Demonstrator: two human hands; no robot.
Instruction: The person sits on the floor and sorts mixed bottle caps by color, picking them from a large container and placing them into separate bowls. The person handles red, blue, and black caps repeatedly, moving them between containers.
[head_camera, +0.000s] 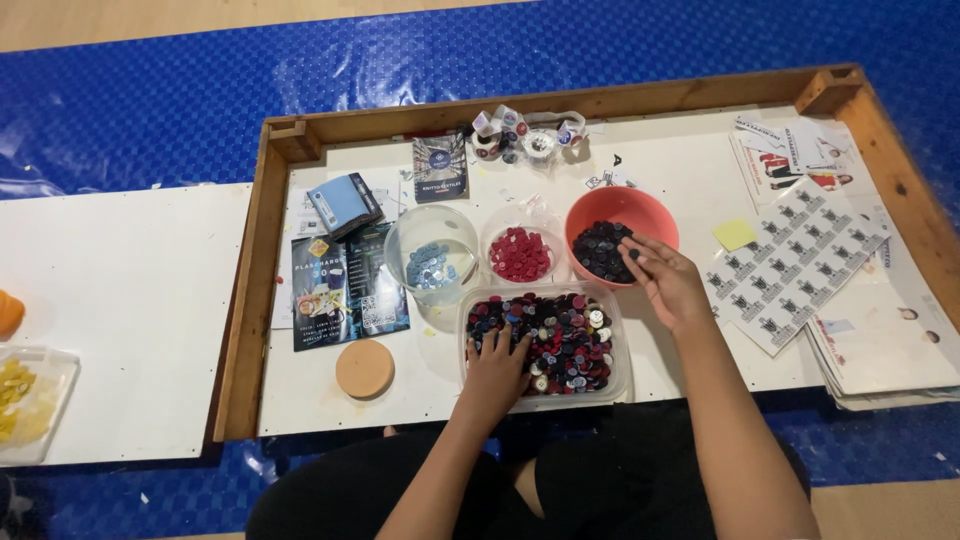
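Observation:
A clear rectangular tub in front of me holds a heap of mixed buttons in red, dark and white. My left hand rests in the tub's left part, fingers spread among the buttons. My right hand reaches over the rim of an orange bowl that holds dark buttons; its fingertips touch them. A clear bowl with red buttons stands left of the orange bowl. Further left, a clear round container with light blue buttons stands.
All sits on a white board inside a wooden frame. Leaflets, a small blue box and a round tan lid lie at left. Tape rolls are at the back, sticker sheets and papers at right. Outside the frame, a tray with yellow pieces.

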